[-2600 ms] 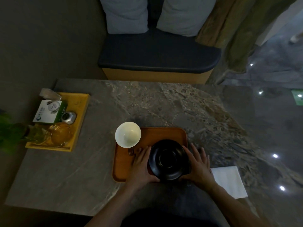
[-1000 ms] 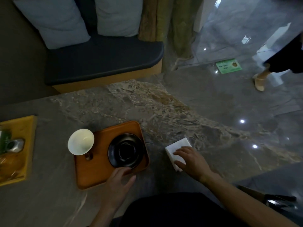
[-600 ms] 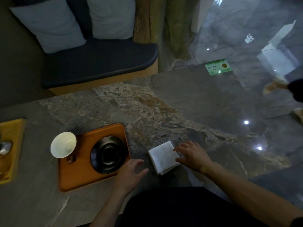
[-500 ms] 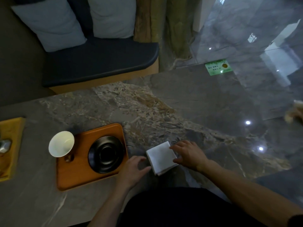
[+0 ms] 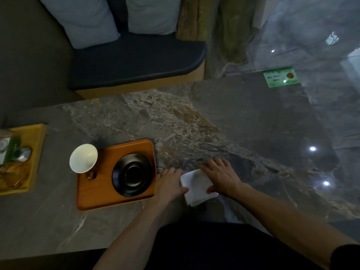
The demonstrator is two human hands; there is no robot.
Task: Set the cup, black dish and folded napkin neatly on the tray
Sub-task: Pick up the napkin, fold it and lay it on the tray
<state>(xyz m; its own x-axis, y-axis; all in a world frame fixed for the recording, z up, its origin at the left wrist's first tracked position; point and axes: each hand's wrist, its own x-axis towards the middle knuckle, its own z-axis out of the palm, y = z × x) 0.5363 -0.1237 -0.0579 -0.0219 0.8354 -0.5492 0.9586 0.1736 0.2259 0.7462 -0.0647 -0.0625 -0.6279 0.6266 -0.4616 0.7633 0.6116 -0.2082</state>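
Note:
An orange wooden tray (image 5: 101, 195) lies on the marble table. A white cup (image 5: 83, 160) stands at its far left corner, overhanging the rim. The black dish (image 5: 132, 174) sits on the tray's right half. The white folded napkin (image 5: 196, 187) lies on the table just right of the tray. My left hand (image 5: 169, 185) touches the napkin's left edge, thumb on it. My right hand (image 5: 221, 177) lies flat over its right side, fingers spread.
A yellow tray (image 5: 29, 152) with a box, a small metal piece and glassware sits at the far left. A dark cushioned bench (image 5: 136, 57) with two pillows stands beyond the table. Glossy floor lies to the right, past the table's edge.
Both hands left the black dish. The right hand slid the napkin left toward the tray, and the left hand came over to meet its left edge.

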